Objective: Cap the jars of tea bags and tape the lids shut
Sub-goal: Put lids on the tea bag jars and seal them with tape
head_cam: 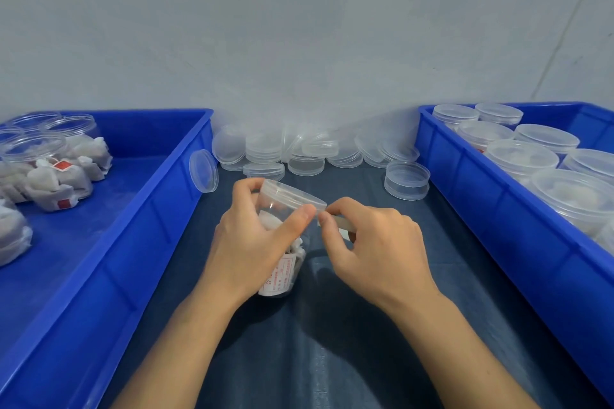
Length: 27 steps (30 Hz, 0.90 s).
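Clear glossy plastic jar (282, 209); blue plastic bins (139, 209); matt cloth (349, 359).

Dark blue cloth-covered tabletop (382, 325), blue bin (109, 262) of uncapped tea-bag jars on its left side, blue bin (518, 232) of lidded jars on its right, loose pile of clear lids (305, 149) along the back edge between them

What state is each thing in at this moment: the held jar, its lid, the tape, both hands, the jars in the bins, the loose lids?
Held jar: tilted, tea bags inside, capped.
Lid: on the jar.
Tape strip: pinched, end at the lid's rim.
Left hand: grips the jar.
Right hand: pinches the tape.
Left bin jars: uncapped, filled.
Right bin jars: capped.
Loose lids: piled against the wall.
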Motion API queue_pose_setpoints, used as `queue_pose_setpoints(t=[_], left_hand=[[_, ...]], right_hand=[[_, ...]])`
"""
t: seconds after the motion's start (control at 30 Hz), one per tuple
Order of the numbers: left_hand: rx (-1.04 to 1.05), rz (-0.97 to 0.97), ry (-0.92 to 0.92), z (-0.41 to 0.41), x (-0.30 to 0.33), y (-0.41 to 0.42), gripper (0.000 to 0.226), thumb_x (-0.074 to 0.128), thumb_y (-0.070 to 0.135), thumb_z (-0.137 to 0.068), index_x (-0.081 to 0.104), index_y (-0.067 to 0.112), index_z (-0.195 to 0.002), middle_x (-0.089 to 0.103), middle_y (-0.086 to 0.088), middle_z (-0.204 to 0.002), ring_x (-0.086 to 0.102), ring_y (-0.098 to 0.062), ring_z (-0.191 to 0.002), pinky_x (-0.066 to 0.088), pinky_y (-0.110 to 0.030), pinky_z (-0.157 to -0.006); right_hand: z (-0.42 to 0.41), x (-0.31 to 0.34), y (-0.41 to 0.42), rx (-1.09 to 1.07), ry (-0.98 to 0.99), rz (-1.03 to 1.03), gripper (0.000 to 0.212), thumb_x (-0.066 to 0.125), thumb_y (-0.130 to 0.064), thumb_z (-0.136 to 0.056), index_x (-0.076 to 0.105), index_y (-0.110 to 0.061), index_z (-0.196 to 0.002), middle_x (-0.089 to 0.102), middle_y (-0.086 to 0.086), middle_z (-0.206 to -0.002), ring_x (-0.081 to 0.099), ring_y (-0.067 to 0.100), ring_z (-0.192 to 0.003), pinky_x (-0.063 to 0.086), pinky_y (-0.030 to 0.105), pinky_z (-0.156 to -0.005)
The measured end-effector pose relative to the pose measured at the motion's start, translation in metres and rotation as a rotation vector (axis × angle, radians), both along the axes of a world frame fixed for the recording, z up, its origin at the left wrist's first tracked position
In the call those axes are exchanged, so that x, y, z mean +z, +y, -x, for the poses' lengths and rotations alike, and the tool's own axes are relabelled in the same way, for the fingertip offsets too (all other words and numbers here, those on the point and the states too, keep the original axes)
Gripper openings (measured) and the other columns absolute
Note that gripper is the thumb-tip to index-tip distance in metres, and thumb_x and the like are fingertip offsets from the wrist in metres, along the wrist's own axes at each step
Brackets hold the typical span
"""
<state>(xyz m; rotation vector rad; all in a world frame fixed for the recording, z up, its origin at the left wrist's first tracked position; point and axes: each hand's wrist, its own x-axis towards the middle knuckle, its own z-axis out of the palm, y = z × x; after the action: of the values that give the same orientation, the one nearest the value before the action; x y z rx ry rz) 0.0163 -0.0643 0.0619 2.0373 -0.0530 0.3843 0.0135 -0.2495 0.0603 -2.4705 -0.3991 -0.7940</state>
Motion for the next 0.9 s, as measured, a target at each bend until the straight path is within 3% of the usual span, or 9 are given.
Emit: queue_pose_setpoints(t=[0.07,0.13,0.2,0.27,0.4,0.5,0.67,0.77,0.9], left_hand=[[0.021,-0.015,0.001,-0.001,0.000,-0.001,0.067,0.065,0.084,-0.068,0.051,0.040,-0.116,0.065,0.038,-0.110,0.066,0.009,-0.100,0.055,-0.030,-0.085],[0.043,-0.009,-0.010,-0.001,0.001,-0.001,0.059,0.064,0.082,-0.070,0.056,0.038,-0.109,0.069,0.031,-0.106,0.067,0.007,-0.098,0.051,-0.027,-0.080],[0.097,-0.094,-0.066,0.000,0.002,0.000,0.053,0.058,0.082,-0.074,0.061,0.038,-0.104,0.069,0.018,-0.102,0.063,0.000,-0.100,0.047,-0.029,-0.083],[0.138,-0.178,-0.098,-0.001,0.003,0.001,0.053,0.053,0.083,-0.076,0.065,0.039,-0.103,0.064,0.017,-0.106,0.059,-0.004,-0.104,0.048,-0.034,-0.088],[0.131,-0.136,-0.042,0.001,0.002,-0.002,0.078,0.044,0.082,-0.081,0.049,0.032,-0.141,0.065,0.013,-0.130,0.062,-0.014,-0.120,0.051,-0.049,-0.102],[0.147,-0.163,-0.046,-0.001,0.001,-0.001,0.079,0.036,0.081,-0.083,0.043,0.031,-0.144,0.065,0.011,-0.129,0.062,-0.019,-0.118,0.050,-0.050,-0.101],[0.121,-0.068,-0.018,-0.003,0.003,0.005,0.073,0.049,0.082,-0.076,0.051,0.034,-0.131,0.069,0.016,-0.117,0.066,-0.011,-0.111,0.054,-0.047,-0.097],[0.097,-0.080,-0.012,-0.004,0.004,0.007,0.080,0.058,0.089,-0.069,0.053,0.035,-0.128,0.070,0.018,-0.117,0.066,-0.006,-0.110,0.056,-0.042,-0.095],[0.059,-0.096,0.005,-0.006,0.004,0.008,0.078,0.055,0.093,-0.071,0.052,0.037,-0.125,0.071,0.014,-0.114,0.068,-0.009,-0.109,0.056,-0.045,-0.096]], right_hand=[[0.000,0.001,0.002,-0.010,0.006,-0.012,0.034,0.043,-0.056,-0.096,0.068,-0.033,-0.093,0.060,-0.009,-0.058,0.062,0.024,-0.060,0.050,0.036,-0.057],[0.001,0.002,0.001,-0.011,0.025,-0.031,0.032,0.047,-0.057,-0.096,0.069,-0.034,-0.094,0.061,-0.010,-0.058,0.063,0.023,-0.061,0.051,0.036,-0.059],[0.001,0.004,-0.002,0.021,0.078,-0.070,0.031,0.046,-0.058,-0.095,0.069,-0.036,-0.095,0.058,-0.012,-0.055,0.059,0.017,-0.060,0.052,0.036,-0.063],[0.001,0.006,-0.005,0.082,0.136,-0.132,0.029,0.044,-0.053,-0.095,0.068,-0.037,-0.098,0.054,-0.015,-0.054,0.053,0.015,-0.058,0.051,0.035,-0.065],[0.004,0.008,-0.005,0.180,0.140,-0.105,0.028,0.045,-0.043,-0.098,0.071,-0.032,-0.104,0.049,-0.012,-0.054,0.049,0.019,-0.059,0.051,0.038,-0.065],[0.007,0.010,-0.006,0.222,0.121,-0.077,0.028,0.047,-0.043,-0.100,0.071,-0.033,-0.111,0.051,-0.012,-0.057,0.052,0.021,-0.061,0.052,0.041,-0.065],[0.009,0.010,-0.003,0.255,0.075,-0.073,0.034,0.047,-0.045,-0.100,0.074,-0.031,-0.116,0.045,-0.013,-0.051,0.049,0.019,-0.053,0.050,0.039,-0.058],[0.009,0.009,0.000,0.197,0.044,-0.007,0.039,0.043,-0.047,-0.098,0.074,-0.029,-0.113,0.047,-0.009,-0.050,0.051,0.023,-0.051,0.049,0.040,-0.054],[0.007,0.008,0.002,0.112,0.059,0.033,0.035,0.045,-0.046,-0.097,0.074,-0.031,-0.110,0.051,-0.006,-0.052,0.054,0.029,-0.054,0.050,0.040,-0.056]])
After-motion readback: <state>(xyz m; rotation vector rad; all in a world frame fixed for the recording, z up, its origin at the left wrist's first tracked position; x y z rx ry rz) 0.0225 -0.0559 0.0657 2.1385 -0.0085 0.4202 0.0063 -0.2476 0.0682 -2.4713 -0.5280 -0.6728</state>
